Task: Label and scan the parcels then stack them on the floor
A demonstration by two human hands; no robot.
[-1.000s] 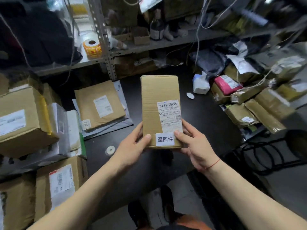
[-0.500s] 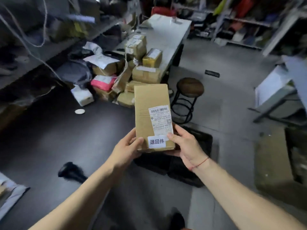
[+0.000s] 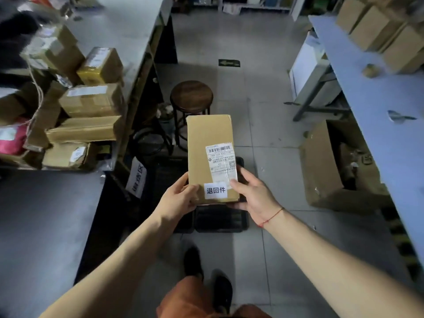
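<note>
A tall brown cardboard parcel (image 3: 207,143) is held in front of me above the floor. It carries a white shipping label with a barcode and a small white sticker with three characters near its bottom edge. My left hand (image 3: 177,199) grips its lower left corner, thumb on the front face. My right hand (image 3: 253,193) grips the lower right corner, thumb on the shipping label. Below the parcel a dark flat tray or mat (image 3: 220,220) lies on the tiled floor.
Several parcels (image 3: 91,103) are piled on the table at the left, beside a dark tabletop (image 3: 46,214). A round wooden stool (image 3: 191,96) stands ahead. An open cardboard box (image 3: 321,171) sits under the blue-grey table (image 3: 390,138) at right, which holds boxes.
My view has swung right, away from the dark table and shelves, toward the aisle floor. The parcel stays held in both hands and now hangs over the dark tray.
</note>
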